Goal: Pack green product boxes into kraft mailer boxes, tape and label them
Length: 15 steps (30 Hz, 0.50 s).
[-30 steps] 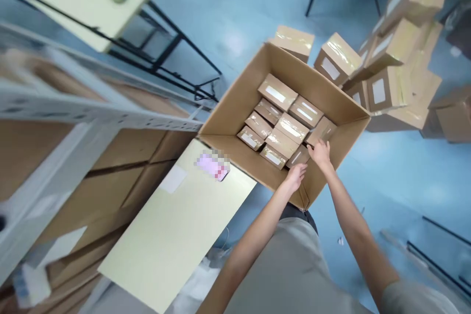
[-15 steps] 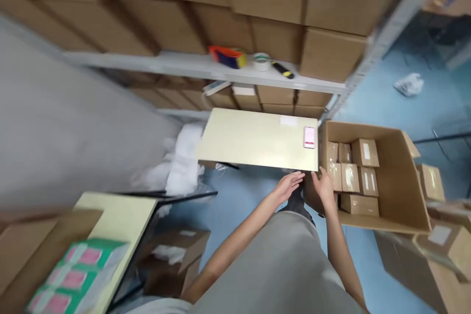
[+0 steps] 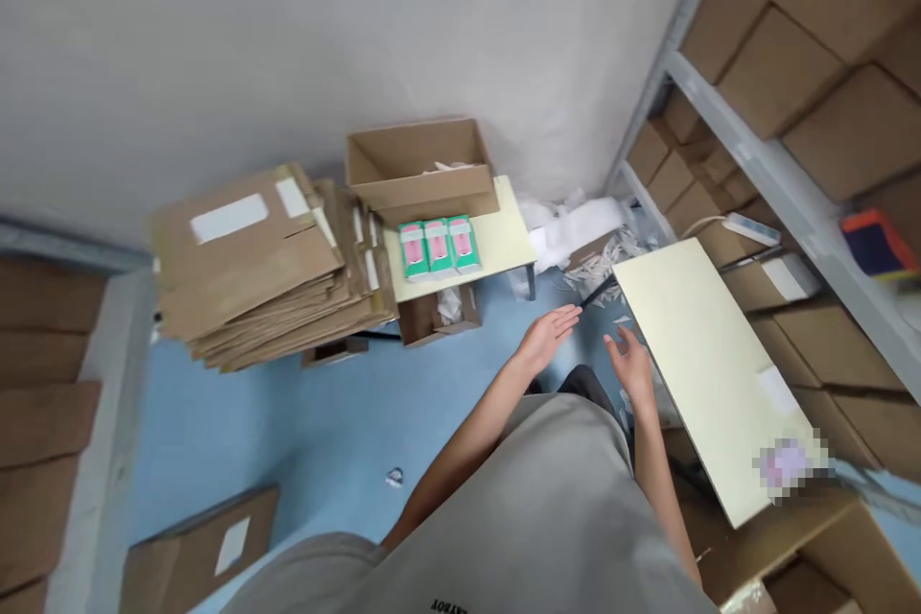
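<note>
My left hand (image 3: pixel 551 338) is held out in front of my body with its fingers stretched, and nothing is in it. Beside it, my right hand (image 3: pixel 630 366) hovers with thumb and fingers apart, likewise holding nothing. A pale yellow table (image 3: pixel 701 345) is nearest to the right hand, just to its right. Ahead and to the left, three green and pink packs (image 3: pixel 437 247) lie side by side on another pale table (image 3: pixel 507 235). Behind those packs stands an open cardboard box (image 3: pixel 424 182) with some white material inside.
A tall stack of flattened cardboard boxes (image 3: pixel 251 259) stands at the left. White wrapping (image 3: pixel 576 228) lies by the wall. Shelves (image 3: pixel 777 144) packed with cartons line the right side. Another open carton (image 3: pixel 827 547) sits at the lower right. A carton (image 3: pixel 201 547) is on the blue floor.
My view has swung left, from the shelves and the box of small cartons to the table with the green packs. Both hands stay raised with nothing in them.
</note>
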Tool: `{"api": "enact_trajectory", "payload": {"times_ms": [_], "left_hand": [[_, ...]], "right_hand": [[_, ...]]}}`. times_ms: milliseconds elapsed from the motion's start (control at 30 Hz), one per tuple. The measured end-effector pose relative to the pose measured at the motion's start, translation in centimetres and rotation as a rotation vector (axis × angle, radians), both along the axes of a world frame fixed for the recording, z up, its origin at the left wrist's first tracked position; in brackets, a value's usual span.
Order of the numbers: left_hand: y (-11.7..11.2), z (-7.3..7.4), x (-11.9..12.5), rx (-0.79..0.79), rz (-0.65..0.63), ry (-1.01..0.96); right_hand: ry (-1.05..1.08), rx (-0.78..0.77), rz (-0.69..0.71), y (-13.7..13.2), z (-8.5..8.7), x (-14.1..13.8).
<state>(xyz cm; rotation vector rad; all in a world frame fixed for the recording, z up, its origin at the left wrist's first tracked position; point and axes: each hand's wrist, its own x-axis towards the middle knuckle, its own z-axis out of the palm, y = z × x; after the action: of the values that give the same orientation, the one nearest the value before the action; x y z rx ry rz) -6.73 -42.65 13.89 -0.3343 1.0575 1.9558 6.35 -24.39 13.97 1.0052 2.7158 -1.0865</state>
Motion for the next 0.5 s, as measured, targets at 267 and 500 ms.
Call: {"api": "enact_trajectory", "payload": {"times_ms": [267,500], "left_hand": [[-8.9,-2.5,-9.4,-0.111,0.489,-0.129],[-13.8,-5.6,-16.4,-0.334,0.782,-0.477]], "right_hand": [[-0.054,-0.138,0.344,-3.5,1.1,-17.9],[-0.247,-0.166,0.769,-8.9,0.8,-34.0]]}}
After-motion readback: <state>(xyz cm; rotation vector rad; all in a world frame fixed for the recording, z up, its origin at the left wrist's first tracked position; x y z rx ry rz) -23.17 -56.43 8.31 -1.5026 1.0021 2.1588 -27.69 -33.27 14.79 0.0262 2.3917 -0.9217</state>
